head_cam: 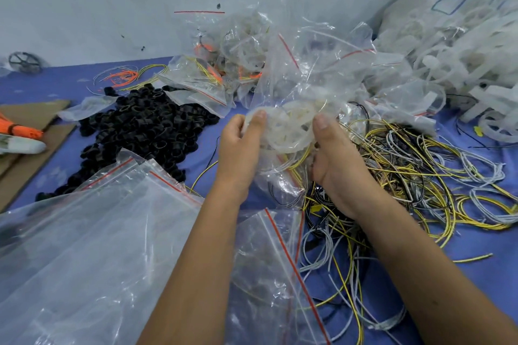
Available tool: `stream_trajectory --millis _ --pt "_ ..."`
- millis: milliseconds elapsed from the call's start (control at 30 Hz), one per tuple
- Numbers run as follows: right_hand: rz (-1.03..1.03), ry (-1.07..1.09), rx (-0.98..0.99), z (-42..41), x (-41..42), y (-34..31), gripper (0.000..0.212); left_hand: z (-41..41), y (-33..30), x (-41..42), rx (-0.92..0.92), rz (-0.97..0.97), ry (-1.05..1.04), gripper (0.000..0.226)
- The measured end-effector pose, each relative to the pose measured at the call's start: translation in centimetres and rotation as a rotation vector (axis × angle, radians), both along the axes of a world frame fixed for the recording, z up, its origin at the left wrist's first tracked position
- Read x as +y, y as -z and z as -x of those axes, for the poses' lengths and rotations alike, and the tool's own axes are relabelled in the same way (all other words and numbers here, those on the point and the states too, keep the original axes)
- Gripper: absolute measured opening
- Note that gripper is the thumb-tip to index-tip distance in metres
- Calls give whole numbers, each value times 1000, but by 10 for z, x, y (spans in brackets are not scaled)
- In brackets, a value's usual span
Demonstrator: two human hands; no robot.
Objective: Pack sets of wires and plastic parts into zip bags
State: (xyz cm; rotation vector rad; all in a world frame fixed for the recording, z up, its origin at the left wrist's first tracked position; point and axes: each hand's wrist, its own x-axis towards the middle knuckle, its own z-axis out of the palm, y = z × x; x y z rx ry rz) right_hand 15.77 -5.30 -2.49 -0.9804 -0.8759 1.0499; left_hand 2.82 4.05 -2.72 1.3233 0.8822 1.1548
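Both hands are gripping one clear zip bag (283,176) above the blue table cover (204,145). Left hand (238,145) is pinching the bag's upper left edge, thumb lying on top; right hand (328,154) is pinching the opposite edge, thumb raised, fingers curled round the film behind. Between the two thumbs a white plastic ring part (288,129) with spokes is sitting at the bag's mouth; whether it is fully inside cannot be told. Yellow and white wires are showing through the bag's lower portion, which is hanging between the wrists.

Directly beyond the grip, a heap of filled bags (244,64) with red seal lines is standing against the white wall (84,3), crowding the far edge. To the right of the grip, a loose tangle of wires (420,171), yellow, grey and black, is spreading right up to the right hand and under the right forearm. Farther right and beyond, a pile of white plastic parts (462,64) is rising to the frame edge.

To the left of the grip, a mound of black plastic rings (140,126) is lying near the left hand, with a strip of bare cover between. Nearer the person, a stack of empty zip bags (98,232) is overlapping the left forearm's side. Far left, cardboard sheets (33,131) are carrying an orange wire bundle (19,129). Beyond the black rings, loose orange wires (123,77) are lying near the wall.
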Motion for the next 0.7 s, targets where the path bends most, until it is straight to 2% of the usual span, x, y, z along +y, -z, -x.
stream_trajectory --millis 100,267,333,400,467,600,700 --pt "-34 -14 40 -1 -2 -3 68 1 0 -2 46 15 51 62" --pt "67 274 82 -9 -2 -3 46 7 -7 -10 139 63 218 85" --pt "152 346 13 -14 -2 -4 46 9 -11 -13 179 108 268 86" --pt "185 346 -71 -17 -2 -4 46 10 -14 -17 153 165 321 75" --pt "215 289 -110 -17 -2 -3 44 8 -17 -20 50 247 335 64" --pt "253 294 -171 -14 -4 -2 30 13 -20 -17 -40 378 336 69" --pt "209 360 -262 -14 -8 -4 24 20 -16 -12 5 395 388 33"
